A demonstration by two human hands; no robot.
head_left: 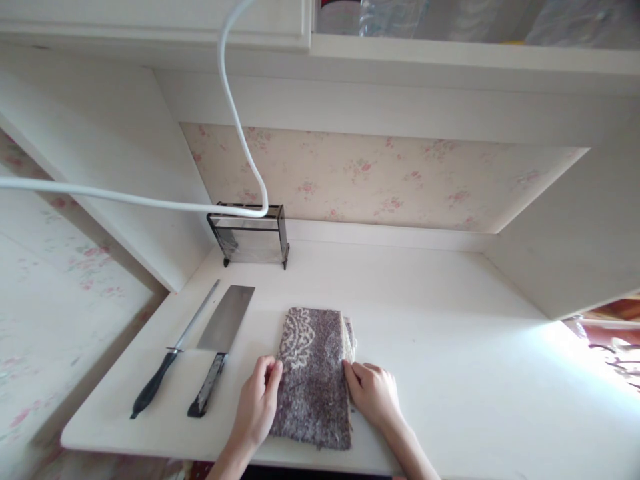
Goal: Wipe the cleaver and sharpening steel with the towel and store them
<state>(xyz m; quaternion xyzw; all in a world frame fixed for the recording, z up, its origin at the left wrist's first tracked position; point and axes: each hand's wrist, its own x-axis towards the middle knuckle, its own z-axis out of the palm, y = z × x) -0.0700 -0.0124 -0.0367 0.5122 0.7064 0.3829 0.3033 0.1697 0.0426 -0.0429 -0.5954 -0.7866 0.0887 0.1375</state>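
Note:
A folded brown-and-cream patterned cloth [313,373] lies on the white counter [440,347] near its front edge. My left hand [257,403] rests at the cloth's left edge, thumb and fingers pinched on the fabric. On the cloth's right edge, my right hand [373,393] has its fingers curled on the folded layers. Left of the cloth lie a cleaver [220,343] with a dark handle and a sharpening steel [173,353], both pointing away from me.
A clear knife stand [253,233] with dark frame sits at the back left of the counter against the flowered wall. A white cable [235,120] loops down in front of it. White cabinet panels enclose both sides, and a shelf runs overhead.

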